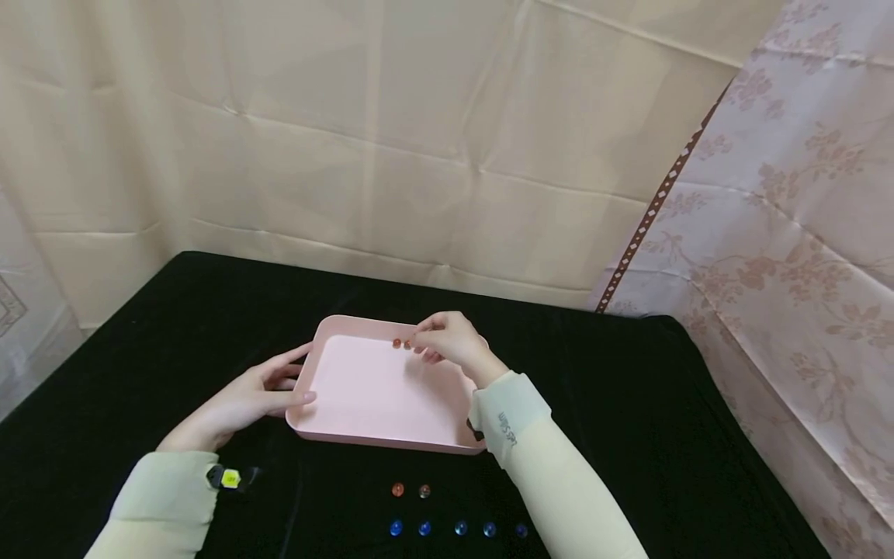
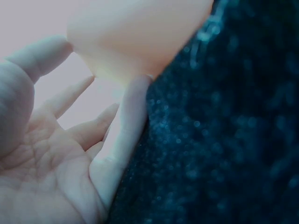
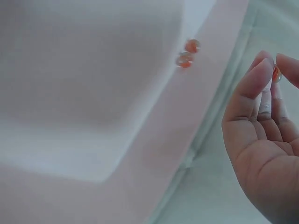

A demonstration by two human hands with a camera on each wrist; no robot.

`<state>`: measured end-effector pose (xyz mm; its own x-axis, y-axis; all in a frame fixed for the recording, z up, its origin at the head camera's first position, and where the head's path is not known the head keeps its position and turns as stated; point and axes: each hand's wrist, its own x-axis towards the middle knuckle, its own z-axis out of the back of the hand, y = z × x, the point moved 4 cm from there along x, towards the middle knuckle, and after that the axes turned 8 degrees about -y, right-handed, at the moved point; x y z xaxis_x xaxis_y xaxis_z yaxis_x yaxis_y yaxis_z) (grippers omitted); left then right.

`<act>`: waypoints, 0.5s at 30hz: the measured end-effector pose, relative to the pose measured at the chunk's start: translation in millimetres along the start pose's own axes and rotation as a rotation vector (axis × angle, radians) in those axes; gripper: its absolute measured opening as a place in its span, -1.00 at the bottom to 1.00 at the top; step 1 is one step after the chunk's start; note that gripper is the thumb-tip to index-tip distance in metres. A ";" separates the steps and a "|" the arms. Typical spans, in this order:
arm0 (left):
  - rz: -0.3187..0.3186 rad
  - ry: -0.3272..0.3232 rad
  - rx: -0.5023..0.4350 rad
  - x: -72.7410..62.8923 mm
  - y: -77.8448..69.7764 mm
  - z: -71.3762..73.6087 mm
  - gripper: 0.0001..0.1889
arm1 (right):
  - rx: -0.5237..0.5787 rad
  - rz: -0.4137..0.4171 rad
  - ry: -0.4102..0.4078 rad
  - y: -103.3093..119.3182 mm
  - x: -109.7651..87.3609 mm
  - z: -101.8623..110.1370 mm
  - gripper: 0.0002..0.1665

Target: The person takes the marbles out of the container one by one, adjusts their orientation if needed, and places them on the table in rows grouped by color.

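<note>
A shallow pink tray [image 1: 377, 396] lies on a black cloth. My left hand [image 1: 244, 400] holds its left side, thumb over the rim and fingers spread along the outer wall. Over the tray's far right part, my right hand [image 1: 450, 341] pinches a clear marble with orange swirls [image 3: 277, 73] between thumb and fingertip. Two more orange marbles [image 3: 189, 53] sit together inside the tray by the far wall, just left of the right hand in the head view.
In front of the tray, an orange marble [image 1: 397, 490] and a brownish clear one [image 1: 424, 491] lie side by side. Nearer still is a row of several blue marbles [image 1: 461, 528], beside the right sleeve. A beige curtain [image 1: 349, 155] hangs behind the black-covered table [image 1: 209, 310].
</note>
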<state>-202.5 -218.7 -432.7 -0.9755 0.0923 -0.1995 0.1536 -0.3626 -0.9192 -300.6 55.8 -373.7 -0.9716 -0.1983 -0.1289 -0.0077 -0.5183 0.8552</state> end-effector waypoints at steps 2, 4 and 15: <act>-0.001 -0.002 0.006 -0.3 -0.1 0.4 -0.10 | 0.005 0.015 0.015 4.6 -4.3 2.4 -0.82; -0.002 -0.002 0.007 -0.6 0.0 0.8 -0.10 | 0.010 0.026 0.030 8.6 -8.9 5.3 -0.81; 0.003 -0.001 0.007 -0.6 -0.2 0.3 -0.09 | 0.012 0.121 0.053 21.3 -38.6 22.4 -0.76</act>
<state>-202.0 -218.9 -432.3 -0.9752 0.0907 -0.2019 0.1553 -0.3697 -0.9161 -268.5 71.0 -339.2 -0.9518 -0.3027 -0.0500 0.1061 -0.4778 0.8720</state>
